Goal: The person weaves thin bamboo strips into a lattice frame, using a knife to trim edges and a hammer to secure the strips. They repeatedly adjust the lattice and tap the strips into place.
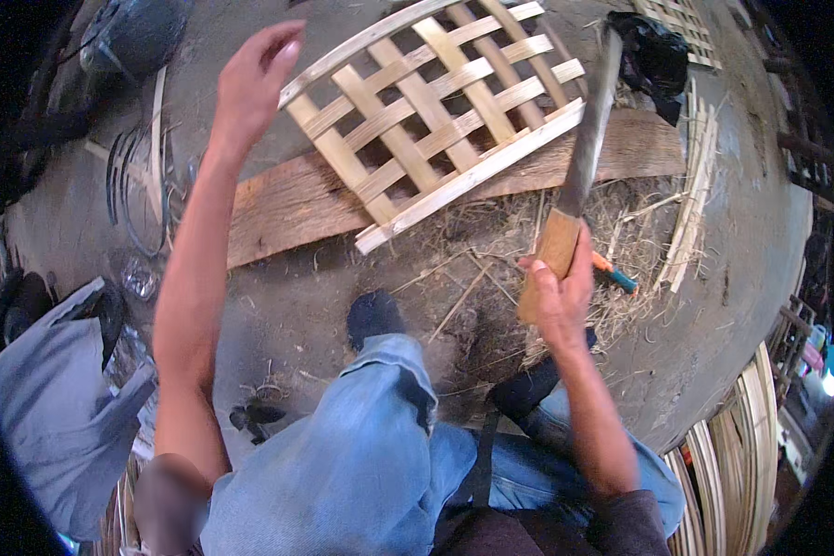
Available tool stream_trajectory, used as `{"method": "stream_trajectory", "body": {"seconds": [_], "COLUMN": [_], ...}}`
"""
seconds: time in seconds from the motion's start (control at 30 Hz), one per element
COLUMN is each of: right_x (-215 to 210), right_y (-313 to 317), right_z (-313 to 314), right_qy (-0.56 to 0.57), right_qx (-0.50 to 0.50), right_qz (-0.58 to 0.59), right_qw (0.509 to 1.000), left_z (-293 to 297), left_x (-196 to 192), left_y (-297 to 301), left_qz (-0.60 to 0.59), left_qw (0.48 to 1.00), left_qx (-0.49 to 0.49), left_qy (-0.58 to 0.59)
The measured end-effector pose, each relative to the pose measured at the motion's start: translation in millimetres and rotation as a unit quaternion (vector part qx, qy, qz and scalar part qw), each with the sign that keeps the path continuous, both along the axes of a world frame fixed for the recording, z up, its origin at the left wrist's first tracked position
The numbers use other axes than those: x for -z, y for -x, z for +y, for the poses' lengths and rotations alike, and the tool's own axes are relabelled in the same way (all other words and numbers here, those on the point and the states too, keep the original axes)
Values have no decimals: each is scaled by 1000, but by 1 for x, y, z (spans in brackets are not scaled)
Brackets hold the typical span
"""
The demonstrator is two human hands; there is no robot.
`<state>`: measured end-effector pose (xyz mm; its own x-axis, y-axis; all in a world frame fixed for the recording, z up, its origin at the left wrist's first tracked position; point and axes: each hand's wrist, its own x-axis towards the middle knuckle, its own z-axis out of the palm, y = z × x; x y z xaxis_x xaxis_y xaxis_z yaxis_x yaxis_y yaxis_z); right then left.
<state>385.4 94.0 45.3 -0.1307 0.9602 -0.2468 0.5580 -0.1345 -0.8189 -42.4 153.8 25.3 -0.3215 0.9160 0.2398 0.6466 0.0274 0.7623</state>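
The pale, open-weave lattice of flat split-wood strips with two straight edge rails (420,107) lies over the weathered brown wooden plank (287,206) on the grey, dusty floor (250,310), ahead of the person's feet. The right hand (565,301) is closed round the tan wooden handle (558,243) of a long knife, its straight grey metal blade (595,125) pointing away from the body. The left hand (258,88) is empty, its fingers loosely bent beside the lattice's far left corner; whether it touches the rail there, I cannot tell.

The blade passes just beside the right end of the near rail, and contact is unclear. Good handling here, I judge, means keeping a full wrap on the handle, with the edge turned from the knees in faded blue denim (315,473) and from the dark-shod foot (375,315). The left hand is well placed for steadying the frame, since it sits at the opposite end from the steel. The woven strips look thin and could split or slide in their crossings under a hard knock, so light, controlled contact along the rail suits them better. The orange-and-teal handled tool (621,275) among the straw-coloured shavings (635,324) lies close to the right hand and could snag a low swing.
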Motion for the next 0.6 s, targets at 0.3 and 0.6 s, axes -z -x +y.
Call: {"method": "stream_trajectory", "body": {"seconds": [0.3,0.6], "right_x": [-2,17], "right_y": [-12,4], "right_z": [-25,-31], "right_qy": [-76,-43], "right_qx": [-276,-307], "right_qz": [-183,-232], "right_qw": [940,922], "left_z": [-192,-187], "left_x": [20,49], "left_y": [-125,-156], "left_qz": [-210,-441], "left_qw": [939,844], "left_qx": [-175,-94], "left_qy": [209,289]}}
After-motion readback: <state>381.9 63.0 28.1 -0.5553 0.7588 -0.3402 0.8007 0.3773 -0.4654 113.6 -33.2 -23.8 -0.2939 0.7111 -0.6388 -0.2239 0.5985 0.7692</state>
